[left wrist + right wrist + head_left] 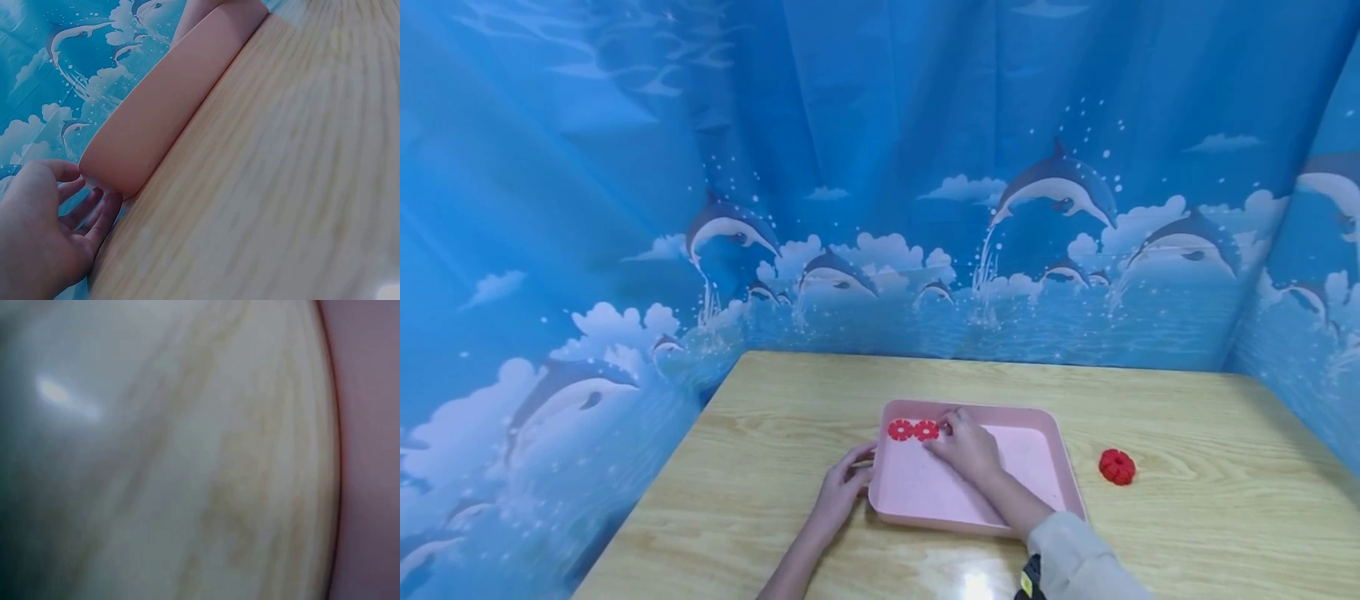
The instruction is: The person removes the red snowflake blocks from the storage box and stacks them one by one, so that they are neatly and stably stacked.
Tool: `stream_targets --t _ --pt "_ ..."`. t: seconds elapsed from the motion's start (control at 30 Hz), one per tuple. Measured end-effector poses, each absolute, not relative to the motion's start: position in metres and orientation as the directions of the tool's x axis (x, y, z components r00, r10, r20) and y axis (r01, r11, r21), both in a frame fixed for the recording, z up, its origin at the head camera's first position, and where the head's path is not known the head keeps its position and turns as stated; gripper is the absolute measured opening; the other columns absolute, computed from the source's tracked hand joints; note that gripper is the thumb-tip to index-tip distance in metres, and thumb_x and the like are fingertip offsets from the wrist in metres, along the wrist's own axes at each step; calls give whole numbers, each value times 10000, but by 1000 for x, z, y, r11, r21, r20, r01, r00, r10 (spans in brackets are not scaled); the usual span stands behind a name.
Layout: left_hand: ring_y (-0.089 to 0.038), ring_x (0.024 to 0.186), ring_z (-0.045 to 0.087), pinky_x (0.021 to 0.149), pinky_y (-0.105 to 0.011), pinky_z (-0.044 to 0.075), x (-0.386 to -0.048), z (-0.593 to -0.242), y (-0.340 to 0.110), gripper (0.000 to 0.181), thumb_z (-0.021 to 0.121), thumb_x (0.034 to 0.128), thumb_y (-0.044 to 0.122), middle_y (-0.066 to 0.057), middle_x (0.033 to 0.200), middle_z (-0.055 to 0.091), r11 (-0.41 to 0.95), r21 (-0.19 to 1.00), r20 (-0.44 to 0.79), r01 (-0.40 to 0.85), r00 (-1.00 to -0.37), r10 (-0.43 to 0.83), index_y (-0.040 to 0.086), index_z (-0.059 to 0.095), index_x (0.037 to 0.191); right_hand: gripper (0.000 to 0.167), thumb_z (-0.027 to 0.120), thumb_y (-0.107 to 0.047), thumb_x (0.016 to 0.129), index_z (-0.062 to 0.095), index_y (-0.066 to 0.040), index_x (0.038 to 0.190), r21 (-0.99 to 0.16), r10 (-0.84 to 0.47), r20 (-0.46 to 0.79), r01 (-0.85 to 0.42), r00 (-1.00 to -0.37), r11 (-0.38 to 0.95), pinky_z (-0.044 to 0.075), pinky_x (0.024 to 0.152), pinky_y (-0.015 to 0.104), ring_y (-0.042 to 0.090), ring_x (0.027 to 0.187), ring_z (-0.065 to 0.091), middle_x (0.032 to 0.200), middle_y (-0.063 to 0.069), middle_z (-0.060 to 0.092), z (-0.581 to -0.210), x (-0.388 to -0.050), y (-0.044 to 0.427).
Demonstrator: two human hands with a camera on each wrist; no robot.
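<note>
Two red notched plastic discs [901, 430], flower-like with a hole in the middle, lie side by side at the far left inside a pink tray [891, 487]. My right hand [972, 454] reaches over the tray, its fingers curled and pinching at the right edge of the right-hand red disc [926, 430]; the hand partly hides what lies there. My left hand [841, 492] rests against the outside of the tray's left wall. In the left wrist view, its loosely bent fingers [103, 219] touch the tray's corner. The right wrist view shows only blurred table and tray wall.
A stack of red notched discs [1117, 467] stands on the wooden table [1195, 517], right of the tray. Behind and beside the table hangs a blue curtain [880, 167] printed with dolphins.
</note>
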State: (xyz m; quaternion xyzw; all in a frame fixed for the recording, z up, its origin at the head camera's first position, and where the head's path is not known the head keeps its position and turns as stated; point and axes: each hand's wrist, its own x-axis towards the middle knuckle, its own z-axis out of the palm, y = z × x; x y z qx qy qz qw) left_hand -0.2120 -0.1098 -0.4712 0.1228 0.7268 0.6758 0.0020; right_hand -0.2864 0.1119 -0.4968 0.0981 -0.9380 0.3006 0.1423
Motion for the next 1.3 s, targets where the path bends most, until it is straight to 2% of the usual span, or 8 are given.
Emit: stream_targets --t 0.23,0.47,0.8,0.97,1.1,1.3 --pt "-436 1019 517 748 -333 532 -208 -465 -108 389 476 891 -24 -328 1190 466 74 981 163 178 -971 178 -140 438 1260 379 780 -356 701 670 -100 958 -498 -97 368 -284 -925 819 423 523 245 96 650 470 826 -36 501 -497 -284 109" --pt "-437 1018 517 741 -308 532 -209 -466 -109 394 477 890 -22 -329 1191 465 69 982 162 176 -970 181 -138 434 1264 338 783 -303 703 673 -84 936 -513 -77 382 -280 -921 811 420 513 241 90 640 477 815 -31 504 -495 -282 108" --pt "-363 1024 542 743 -288 527 -225 -495 -113 407 514 900 38 -272 1207 482 43 985 159 169 -970 186 -77 456 1287 334 794 -279 681 665 -77 913 -559 -60 377 -279 -924 781 451 543 257 99 678 505 833 -36 519 -494 -282 111" --pt "-336 1012 546 738 -287 528 -225 -498 -113 416 515 901 58 -257 1210 488 49 983 166 177 -970 178 -65 457 1294 335 792 -267 690 655 -82 934 -614 -48 337 -258 -940 746 449 549 263 102 677 508 830 -33 531 -485 -277 113" --pt "-333 1012 546 740 -285 527 -225 -498 -113 415 513 900 49 -256 1210 488 48 984 161 173 -970 184 -65 456 1295 359 784 -286 699 652 -110 982 -662 -8 274 -195 -962 723 431 550 265 99 671 494 824 -52 522 -475 -271 118" --pt "-386 1006 534 728 -279 527 -221 -486 -112 400 508 890 -1 -292 1183 485 39 986 154 164 -970 190 -105 454 1273 377 780 -278 695 664 -96 1005 -665 12 275 -181 -961 724 399 535 265 126 654 451 834 -43 511 -461 -260 130"
